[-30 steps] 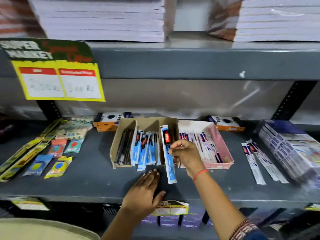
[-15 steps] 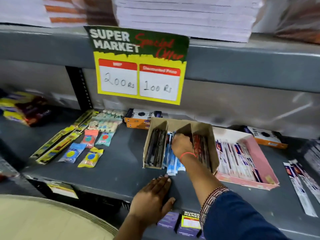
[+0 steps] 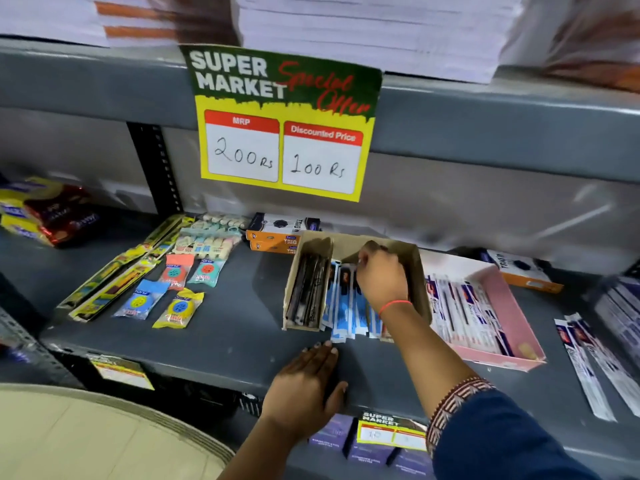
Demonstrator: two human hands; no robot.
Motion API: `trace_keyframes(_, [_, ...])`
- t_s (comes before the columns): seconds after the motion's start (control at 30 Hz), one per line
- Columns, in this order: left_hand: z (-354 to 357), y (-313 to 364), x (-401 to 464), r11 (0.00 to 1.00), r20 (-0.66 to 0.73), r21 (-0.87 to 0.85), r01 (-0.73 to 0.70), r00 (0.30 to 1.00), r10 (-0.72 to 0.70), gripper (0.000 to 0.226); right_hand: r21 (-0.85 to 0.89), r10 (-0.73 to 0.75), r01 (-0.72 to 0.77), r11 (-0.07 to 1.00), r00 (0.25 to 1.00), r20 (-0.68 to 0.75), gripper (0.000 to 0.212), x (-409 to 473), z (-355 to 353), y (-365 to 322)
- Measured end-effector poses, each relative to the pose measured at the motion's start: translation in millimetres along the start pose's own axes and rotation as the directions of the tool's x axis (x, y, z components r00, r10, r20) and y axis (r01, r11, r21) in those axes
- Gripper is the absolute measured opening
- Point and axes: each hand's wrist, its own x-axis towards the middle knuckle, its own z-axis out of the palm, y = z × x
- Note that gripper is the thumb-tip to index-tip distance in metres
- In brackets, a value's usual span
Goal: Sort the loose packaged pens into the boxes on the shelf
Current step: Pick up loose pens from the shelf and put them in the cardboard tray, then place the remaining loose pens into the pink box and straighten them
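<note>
At the far left of the grey metal shelf lies a stack of red and yellow packets, blurred. Next come long yellow-and-black packs laid slantwise, then a spread of small sachets with round blue and red shapes, and beyond them pale eraser packs. A price sign reading "Super Market Special Offer", 200 Rs and 100 Rs, hangs from the shelf above.

The left hand rests palm down on the shelf's front edge, fingers spread flat and holding nothing. Just beyond it stands a brown cardboard box with dividers: its left compartment holds dark packaged pens, and the middle one holds blue-and-white packaged pens whose ends poke past the box's front. The right hand, a red thread at the wrist, reaches into this box above the blue packs; its fingers are curled, and whether they grip a pack cannot be told. Behind the box lie orange and white cartons.

Right of it, touching, sits a pink box filled with white-and-blue packaged pens. Farther right, loose white pen packs lie on the bare shelf.
</note>
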Motion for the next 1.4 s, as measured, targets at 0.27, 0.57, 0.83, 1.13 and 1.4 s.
trace_keyframes(0.27, [22.5, 20.9, 21.1, 0.971, 0.111, 0.055, 0.231, 0.966, -0.236, 0.066, 0.252, 0.24, -0.161, 0.954, 0.915, -0.323, 0.022, -33.2, -38.9, 64.6])
trace_keyframes(0.57, [33.1, 51.2, 29.0, 0.935, 0.204, 0.17, 0.311, 0.917, -0.342, 0.071, 0.463, 0.601, -0.415, 0.783, 0.695, -0.394, 0.018, -70.6, -70.7, 170.7])
trace_keyframes(0.83, [44.4, 91.3, 46.0, 0.998, 0.332, 0.024, 0.062, 0.941, -0.067, 0.068, 0.147, 0.751, -0.74, 0.656, 0.623, -0.219, 0.036, -94.2, -85.6, 248.3])
trace_keyframes(1.13, [45.3, 86.2, 50.5, 0.999, 0.276, 0.033, 0.003, 0.961, -0.012, 0.063, 0.113, 0.81, -0.81, 0.575, 0.583, 0.063, 0.039, -75.9, -95.4, 283.4])
trace_keyframes(1.4, [48.5, 84.6, 48.8, 1.0, 0.245, 0.007, 0.02, 0.969, -0.021, 0.063, 0.701, 0.754, -0.651, 0.291, 0.607, 0.251, 0.009, -71.5, -95.2, 281.0])
